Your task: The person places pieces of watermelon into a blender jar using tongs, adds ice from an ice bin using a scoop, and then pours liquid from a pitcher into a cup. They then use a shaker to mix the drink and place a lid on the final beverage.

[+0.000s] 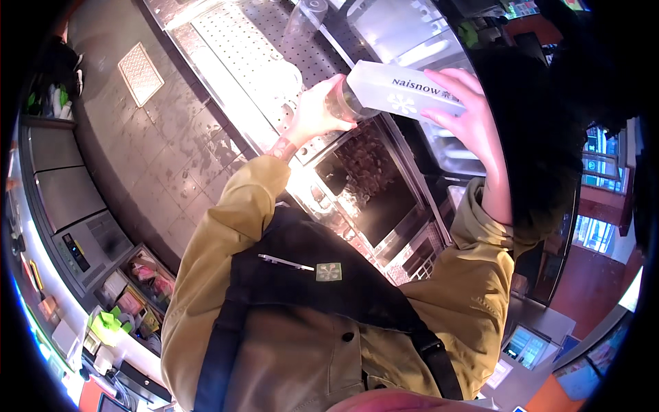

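My left hand (314,113) is wrapped around a transparent cup (340,103), tilted over the steel counter. Something dark shows inside the cup, but I cannot tell what it is. My right hand (466,110) grips a white carton (396,90) that bears dark writing and a pale flower-like mark. The carton is tipped on its side, its left end at the cup's mouth. Whether liquid is flowing out is hidden from me.
A perforated steel tray (247,46) spans the counter, with a transparent pitcher (306,20) at its far end. Below my hands, a recessed bin (396,211) holds ice-like pieces (368,165). Transparent containers (401,31) stand beyond. Wet floor tiles (175,170) lie to the left.
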{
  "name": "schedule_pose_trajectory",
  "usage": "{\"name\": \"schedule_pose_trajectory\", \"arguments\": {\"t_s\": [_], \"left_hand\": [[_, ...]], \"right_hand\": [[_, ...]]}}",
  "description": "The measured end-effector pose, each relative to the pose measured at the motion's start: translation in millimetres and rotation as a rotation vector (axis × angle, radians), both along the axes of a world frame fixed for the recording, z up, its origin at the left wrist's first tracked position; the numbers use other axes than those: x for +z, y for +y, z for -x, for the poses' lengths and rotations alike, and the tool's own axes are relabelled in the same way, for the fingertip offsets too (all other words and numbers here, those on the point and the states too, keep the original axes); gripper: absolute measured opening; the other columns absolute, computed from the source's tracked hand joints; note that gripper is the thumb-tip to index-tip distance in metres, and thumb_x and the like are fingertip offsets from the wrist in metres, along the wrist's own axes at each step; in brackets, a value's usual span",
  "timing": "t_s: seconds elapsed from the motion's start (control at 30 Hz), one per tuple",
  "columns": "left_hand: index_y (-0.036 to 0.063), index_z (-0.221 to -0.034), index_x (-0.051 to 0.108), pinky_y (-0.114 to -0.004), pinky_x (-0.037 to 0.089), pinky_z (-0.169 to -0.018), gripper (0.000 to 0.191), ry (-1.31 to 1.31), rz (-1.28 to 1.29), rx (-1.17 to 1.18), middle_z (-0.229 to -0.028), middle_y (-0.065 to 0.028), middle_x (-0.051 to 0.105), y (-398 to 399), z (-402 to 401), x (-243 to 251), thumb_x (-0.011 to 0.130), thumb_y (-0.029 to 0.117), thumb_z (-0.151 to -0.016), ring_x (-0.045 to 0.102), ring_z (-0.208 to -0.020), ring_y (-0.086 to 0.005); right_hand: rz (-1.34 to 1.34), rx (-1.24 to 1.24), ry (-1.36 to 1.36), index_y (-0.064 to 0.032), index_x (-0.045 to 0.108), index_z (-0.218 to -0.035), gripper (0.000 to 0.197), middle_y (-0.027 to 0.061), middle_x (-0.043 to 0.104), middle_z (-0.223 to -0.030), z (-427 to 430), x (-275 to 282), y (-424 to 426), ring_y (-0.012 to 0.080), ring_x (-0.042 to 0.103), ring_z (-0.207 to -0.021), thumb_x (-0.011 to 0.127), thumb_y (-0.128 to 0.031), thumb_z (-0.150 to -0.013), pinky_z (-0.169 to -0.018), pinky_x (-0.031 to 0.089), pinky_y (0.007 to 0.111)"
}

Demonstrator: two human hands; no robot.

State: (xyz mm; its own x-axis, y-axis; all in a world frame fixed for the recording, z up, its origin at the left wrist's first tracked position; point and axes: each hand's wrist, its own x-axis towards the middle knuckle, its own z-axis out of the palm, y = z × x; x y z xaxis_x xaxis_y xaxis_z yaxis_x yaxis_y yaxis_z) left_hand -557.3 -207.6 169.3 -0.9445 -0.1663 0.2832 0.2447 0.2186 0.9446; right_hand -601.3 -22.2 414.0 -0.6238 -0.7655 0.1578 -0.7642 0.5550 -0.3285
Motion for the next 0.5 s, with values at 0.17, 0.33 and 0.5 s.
{"name": "schedule_pose_trajectory", "arguments": {"t_s": [0.17,0.33,0.5], "left_hand": [[0.0032,-0.124,0.048,-0.034,0.044,-0.094,0.088,0.026,-0.260,0.079,-0.115,-0.0140,0.057,11,-25,-14,0.087,0.018,-0.047,0.056,-0.107,-0.0255],[0.0045,-0.125,0.047,-0.034,0.043,-0.095,0.088,-0.047,-0.332,0.124,-0.119,-0.0141,0.055,16,-43,-27,0.087,0.018,-0.048,0.054,-0.110,-0.0262],[0.0056,-0.128,0.044,-0.034,0.044,-0.096,0.091,-0.014,-0.423,0.080,-0.120,-0.0145,0.054,16,-45,-31,0.087,0.019,-0.049,0.054,-0.110,-0.0245]], "right_hand": [[-0.030,0.039,0.037,-0.0045,0.065,-0.103,0.045,0.0085,0.060,-0.100,-20,12,-14,0.0229,0.059,-0.091,0.077,-0.006,-0.060,-0.079,0.048,0.031],[-0.123,0.095,0.174,-0.0035,0.066,-0.098,0.041,0.0091,0.062,-0.097,-36,0,-19,0.0246,0.061,-0.087,0.078,-0.009,-0.060,-0.077,0.050,0.032],[-0.024,-0.001,0.117,-0.0018,0.065,-0.098,0.043,0.0097,0.063,-0.097,-41,-14,0,0.0230,0.063,-0.088,0.080,-0.010,-0.059,-0.079,0.050,0.032]]}}
